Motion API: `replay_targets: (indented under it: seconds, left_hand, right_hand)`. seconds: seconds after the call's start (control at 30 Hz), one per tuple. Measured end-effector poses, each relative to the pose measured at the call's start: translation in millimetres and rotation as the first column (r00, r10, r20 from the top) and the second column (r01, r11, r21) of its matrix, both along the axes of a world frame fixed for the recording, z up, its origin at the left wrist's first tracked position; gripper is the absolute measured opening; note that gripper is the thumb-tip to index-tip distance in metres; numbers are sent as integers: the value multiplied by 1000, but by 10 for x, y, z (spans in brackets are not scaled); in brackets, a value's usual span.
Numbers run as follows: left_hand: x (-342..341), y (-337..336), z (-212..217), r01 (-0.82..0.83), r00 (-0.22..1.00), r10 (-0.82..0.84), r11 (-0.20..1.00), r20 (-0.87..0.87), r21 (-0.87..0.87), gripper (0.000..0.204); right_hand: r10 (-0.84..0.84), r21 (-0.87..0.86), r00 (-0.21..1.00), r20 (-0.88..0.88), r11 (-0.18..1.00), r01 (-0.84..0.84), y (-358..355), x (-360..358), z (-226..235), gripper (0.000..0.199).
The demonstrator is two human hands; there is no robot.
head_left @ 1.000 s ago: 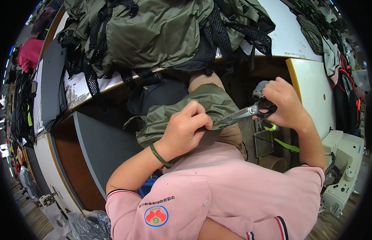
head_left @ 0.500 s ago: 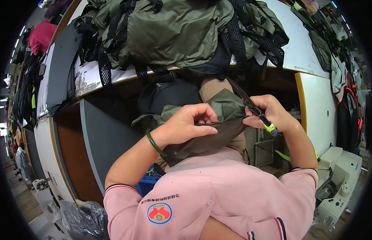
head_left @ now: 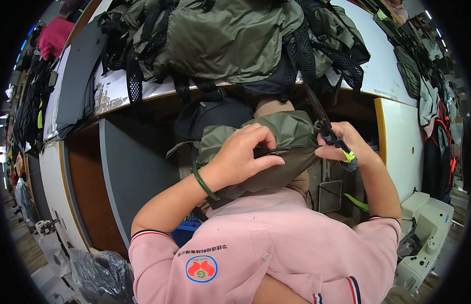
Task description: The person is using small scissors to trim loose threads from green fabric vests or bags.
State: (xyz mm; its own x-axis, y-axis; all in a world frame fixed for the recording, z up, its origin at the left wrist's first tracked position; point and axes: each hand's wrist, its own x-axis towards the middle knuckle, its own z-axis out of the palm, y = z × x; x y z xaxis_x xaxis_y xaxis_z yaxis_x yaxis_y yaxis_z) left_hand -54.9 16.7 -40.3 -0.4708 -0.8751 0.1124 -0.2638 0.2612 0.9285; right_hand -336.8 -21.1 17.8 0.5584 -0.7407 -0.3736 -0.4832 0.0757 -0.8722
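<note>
An olive-green fabric bag piece (head_left: pixel 291 130) with a dark brown-grey panel (head_left: pixel 265 172) lies across my lap. My left hand (head_left: pixel 243 154) grips the seam where the two fabrics meet, fingers curled over the edge and thumb on the dark panel. At the right end of the same seam, my right hand (head_left: pixel 344 144) pinches the fabric corner between thumb and finger. A long, dark, scissor-like tool (head_left: pixel 324 124) also sits in that hand, its narrow end pointing up and away. Yellow-green and grey wrapping covers its near end. The left fingertips are partly hidden.
Olive-green backpacks (head_left: pixel 225 40) with black mesh straps are heaped on the white table (head_left: pixel 114 96) ahead. Grey sheets (head_left: pixel 78 76) hang over its left side. A grey panel (head_left: pixel 134 167) stands below. To the right is a white sewing machine (head_left: pixel 425 238).
My left hand has shifted slightly right and its fingers have lifted a little. The tool in my right hand has tilted more upright. The green fabric now lies flatter and wider.
</note>
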Motion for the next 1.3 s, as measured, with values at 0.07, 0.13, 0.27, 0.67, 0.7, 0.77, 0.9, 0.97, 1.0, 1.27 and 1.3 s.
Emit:
replay_targets:
  seconds: [0.07, 0.13, 0.27, 0.67, 0.7, 0.77, 0.9, 0.97, 1.0, 1.27, 1.3]
  left_hand:
    - [-9, 11, -57, -16, 1000, 17, 999, 15, -48, 26]
    - [-16, 28, -70, -26, 999, 28, 995, 28, -96, 25]
    - [-30, 65, -78, -112, 992, 126, 868, -4, -485, 26]
    - [-9, -4, -52, 74, 971, 11, 937, -240, 340, 23]
    - [-6, -13, -60, 103, 965, 5, 913, -263, 394, 23]
    - [-16, -27, -71, 140, 956, -7, 887, -292, 441, 24]
    - [-47, -38, -74, 155, 957, -14, 870, -290, 467, 25]
    - [-67, -41, -63, 156, 956, -15, 872, -294, 464, 25]
    - [-76, -37, -58, 170, 945, -3, 858, -327, 485, 25]
    - [-65, -27, -76, 173, 947, -12, 862, -322, 476, 28]
    - [-61, -20, -80, 167, 951, -18, 871, -310, 462, 28]
  right_hand:
    - [-30, 76, 1000, 3, 997, 30, 12, 19, 12, 24]
    - [-24, 82, 1000, -6, 996, 24, 57, 36, 16, 24]
    - [141, -181, 987, -81, 971, -153, 126, 16, -48, 28]
    - [19, -665, 865, -501, 631, -399, 150, -11, 236, 52]
    - [-35, -719, 842, -539, 540, -438, 135, -3, 282, 55]
    - [-29, -689, 802, -596, 531, -493, 102, -43, 369, 57]
    - [14, -630, 740, -672, 515, -582, 69, -9, 488, 53]
    - [21, -647, 754, -656, 498, -577, 60, 34, 501, 52]
    - [27, -635, 742, -670, 497, -591, 54, 56, 503, 50]
    - [33, -587, 710, -704, 536, -607, 67, 41, 430, 44]
    - [34, -578, 699, -714, 535, -616, 72, 38, 427, 43]
